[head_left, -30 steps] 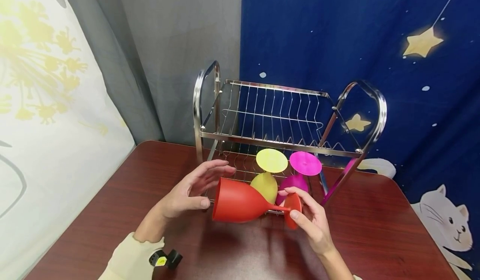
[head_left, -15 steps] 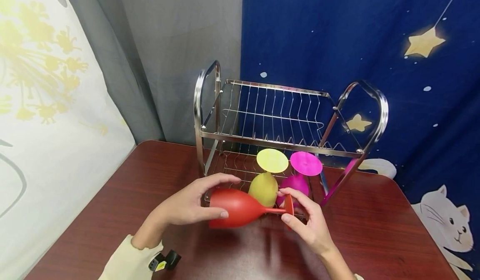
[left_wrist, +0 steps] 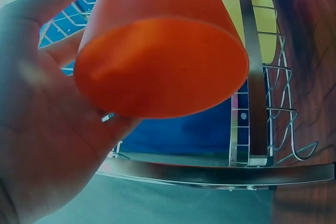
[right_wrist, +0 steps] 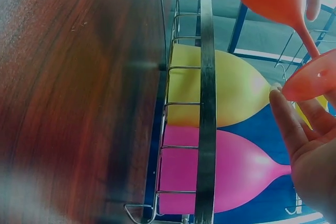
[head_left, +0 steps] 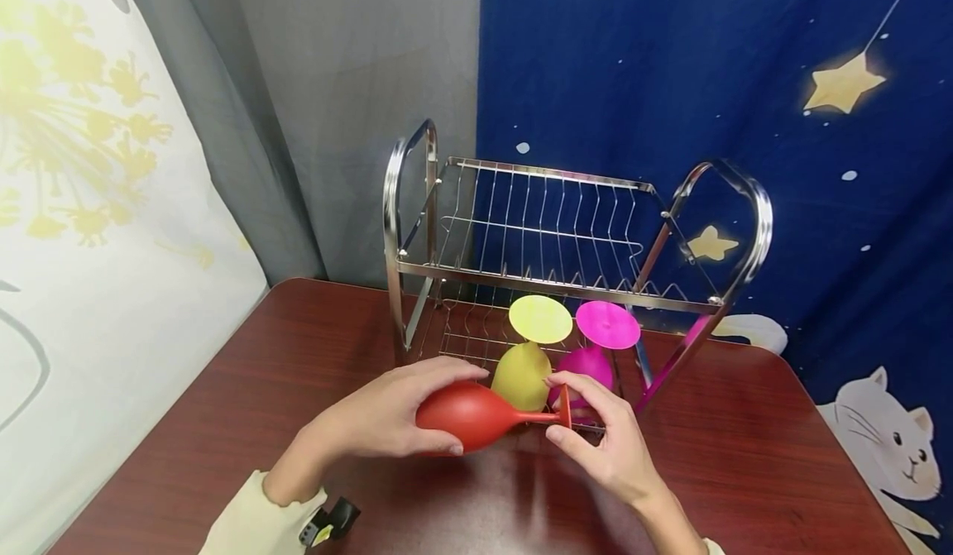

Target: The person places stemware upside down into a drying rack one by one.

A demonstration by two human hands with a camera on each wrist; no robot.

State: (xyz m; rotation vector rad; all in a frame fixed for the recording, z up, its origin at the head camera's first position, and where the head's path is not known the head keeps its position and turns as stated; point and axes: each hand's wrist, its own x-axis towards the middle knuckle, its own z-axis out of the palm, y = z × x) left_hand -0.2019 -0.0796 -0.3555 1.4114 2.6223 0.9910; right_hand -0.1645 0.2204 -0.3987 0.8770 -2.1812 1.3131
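A red plastic wine glass lies on its side in the air before the rack, rim to the left and foot to the right. My left hand grips the bowl near the rim, thumb below and fingers above. In the left wrist view, the open mouth of the red wine glass faces the camera. My right hand holds the round foot by its edge. Just behind, a yellow wine glass and a magenta wine glass stand upside down on the rack's lower tier.
The two-tier chrome dish rack stands on a dark red-brown wooden table. Its upper tier overhangs the back of the lower one, and tall curved side frames rise at both ends. Curtains hang behind the table.
My left hand has come in from the left and taken hold of the red wine glass's bowl. The red wine glass has moved slightly left, its foot turned more edge-on.
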